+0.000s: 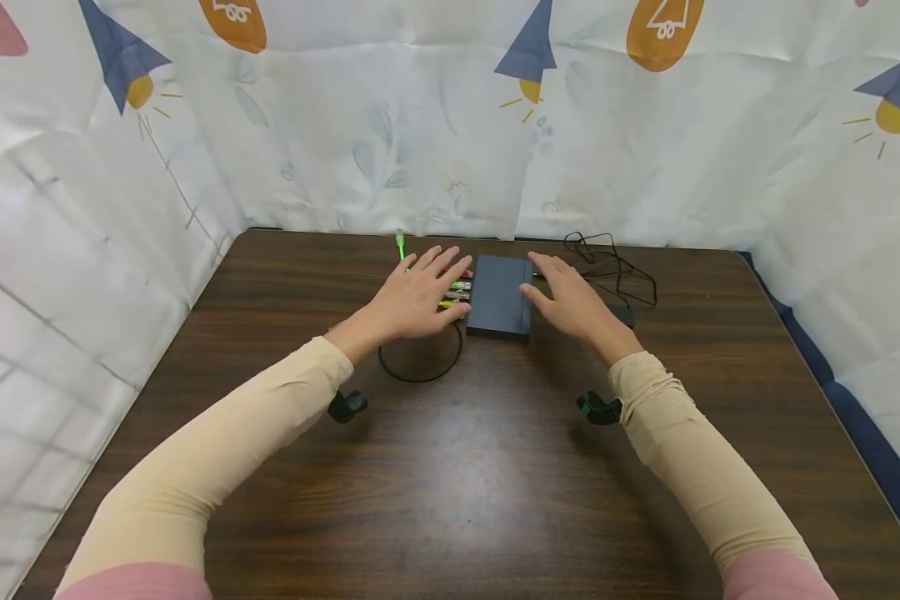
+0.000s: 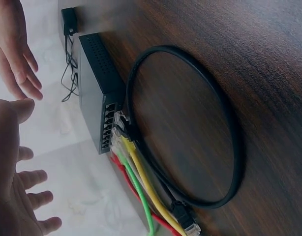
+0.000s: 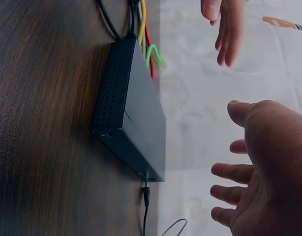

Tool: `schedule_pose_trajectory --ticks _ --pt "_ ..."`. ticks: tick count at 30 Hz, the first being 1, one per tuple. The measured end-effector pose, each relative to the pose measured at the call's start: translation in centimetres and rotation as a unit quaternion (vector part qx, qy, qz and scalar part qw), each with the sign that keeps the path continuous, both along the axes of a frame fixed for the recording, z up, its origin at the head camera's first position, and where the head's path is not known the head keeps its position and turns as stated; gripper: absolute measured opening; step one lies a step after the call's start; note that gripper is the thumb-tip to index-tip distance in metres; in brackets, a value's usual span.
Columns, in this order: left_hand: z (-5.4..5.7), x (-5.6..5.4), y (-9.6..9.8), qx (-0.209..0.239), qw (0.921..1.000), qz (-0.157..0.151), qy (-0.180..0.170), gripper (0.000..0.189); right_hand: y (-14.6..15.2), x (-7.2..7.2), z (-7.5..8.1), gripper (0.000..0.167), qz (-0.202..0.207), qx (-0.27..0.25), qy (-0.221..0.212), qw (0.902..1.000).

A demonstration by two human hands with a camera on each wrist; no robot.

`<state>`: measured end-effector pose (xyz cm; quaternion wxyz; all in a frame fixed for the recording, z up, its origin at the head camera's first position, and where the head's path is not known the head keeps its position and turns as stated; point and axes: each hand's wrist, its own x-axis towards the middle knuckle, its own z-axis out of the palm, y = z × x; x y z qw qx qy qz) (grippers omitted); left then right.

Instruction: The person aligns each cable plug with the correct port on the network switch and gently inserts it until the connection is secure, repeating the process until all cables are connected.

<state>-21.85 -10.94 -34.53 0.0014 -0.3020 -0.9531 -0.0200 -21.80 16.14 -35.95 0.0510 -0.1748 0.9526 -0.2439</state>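
Note:
A dark network switch (image 1: 499, 293) lies flat near the table's far side. My left hand (image 1: 418, 298) is raised over the cables at its left, fingers spread and holding nothing. On the other side hovers my right hand (image 1: 572, 302), also empty, with its fingers extended and its thumb near the switch's right edge. In the left wrist view, a black Ethernet cable (image 2: 238, 142), a yellow one (image 2: 150, 184), a green one (image 2: 136, 183) and a red one (image 2: 122, 169) run to the row of ports. The black cable curves in a loop, its other plug (image 2: 192, 229) lying loose.
A thin power cord (image 1: 619, 271) lies tangled at the back right and joins the switch's right side, beside a black power adapter (image 1: 622, 315). The brown wooden table (image 1: 450, 500) meets a printed white curtain (image 1: 450, 125) at the back.

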Motion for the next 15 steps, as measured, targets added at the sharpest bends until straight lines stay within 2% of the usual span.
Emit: schedule_pose_trajectory --ticks 15 --pt "-0.68 -0.38 0.37 -0.009 0.9999 -0.005 -0.003 0.072 0.19 -0.46 -0.12 0.067 -0.008 -0.010 -0.012 0.9998"
